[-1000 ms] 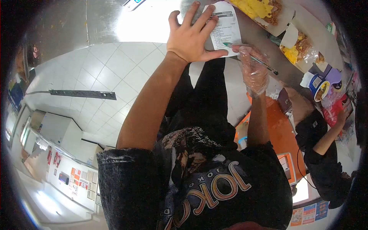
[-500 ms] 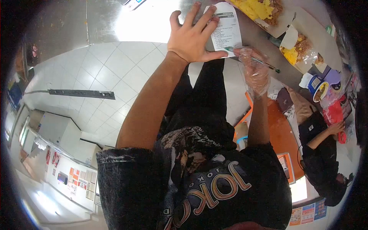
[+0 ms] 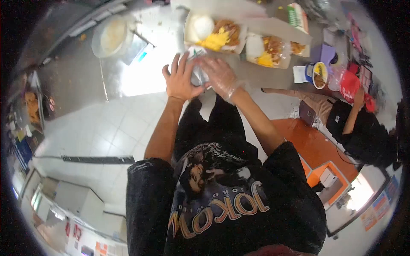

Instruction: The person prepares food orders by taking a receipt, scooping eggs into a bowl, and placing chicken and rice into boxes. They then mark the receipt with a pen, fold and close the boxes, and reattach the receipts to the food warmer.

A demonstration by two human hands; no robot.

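Note:
My left hand (image 3: 180,79) is bare and lies with fingers spread at the left edge of a printed paper slip (image 3: 197,77), on the steel counter (image 3: 149,79). Its thumb reaches along the slip's lower edge. My right hand (image 3: 218,76), in a clear plastic glove, covers the slip's right part, its fingers close together and blurred. A green bit of a pen (image 3: 196,52) shows by its fingertips; the rest of the pen is hidden. Just beyond my hands is an open food box (image 3: 188,32) with rice, yellow food and browned pieces.
Another food box (image 3: 279,65) stands to the right. Beyond it are a blue-and-white tub (image 3: 310,74) and a purple object (image 3: 326,54). A phone-like device (image 3: 143,54) and a pale bowl (image 3: 97,42) lie left. A co-worker in black (image 3: 363,136) handles something red (image 3: 350,85) at right.
My view has shifted, showing more of the counter and food boxes. My right hand has moved left and up over the slip, closer to my left hand. The pen is now mostly covered.

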